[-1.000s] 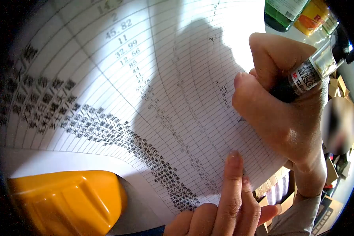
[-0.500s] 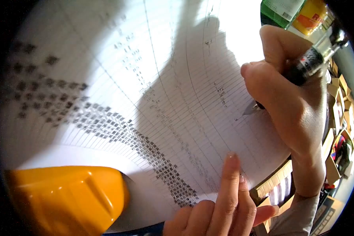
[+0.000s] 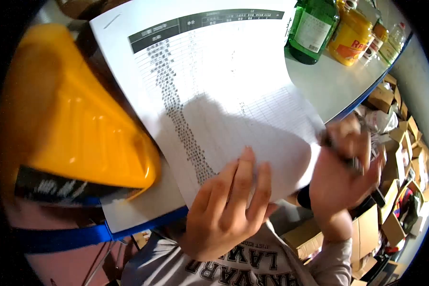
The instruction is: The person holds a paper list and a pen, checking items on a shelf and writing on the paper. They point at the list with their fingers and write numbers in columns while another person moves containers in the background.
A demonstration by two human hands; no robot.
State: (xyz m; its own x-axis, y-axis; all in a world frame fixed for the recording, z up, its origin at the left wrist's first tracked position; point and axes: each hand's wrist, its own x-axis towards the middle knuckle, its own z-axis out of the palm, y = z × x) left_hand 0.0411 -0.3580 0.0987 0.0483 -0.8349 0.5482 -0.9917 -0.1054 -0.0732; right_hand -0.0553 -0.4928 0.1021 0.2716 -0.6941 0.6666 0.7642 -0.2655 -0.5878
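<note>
A printed sheet [image 3: 267, 128] with a dark header and dense rows of small characters lies on the table, its right part curving. My left hand [image 3: 231, 205] rests on its lower edge, fingers apart and holding nothing. Off the sheet's right edge, my right hand [image 3: 343, 176] is blurred, its fingers around a dark pen [image 3: 336, 143]. The pen's tip cannot be made out.
Left of the sheet stands a large orange plastic object [image 3: 81, 119] with a black label. A green bottle [image 3: 312, 33] and a yellow-orange container [image 3: 352, 40] stand at the back right. Beyond the table's blue edge [image 3: 360, 102] are several open cardboard boxes [image 3: 381, 97].
The view has pulled back from the sheet and now takes in my shirt and the table edge. My right hand has moved off the sheet with the pen. My left hand's fingers have spread.
</note>
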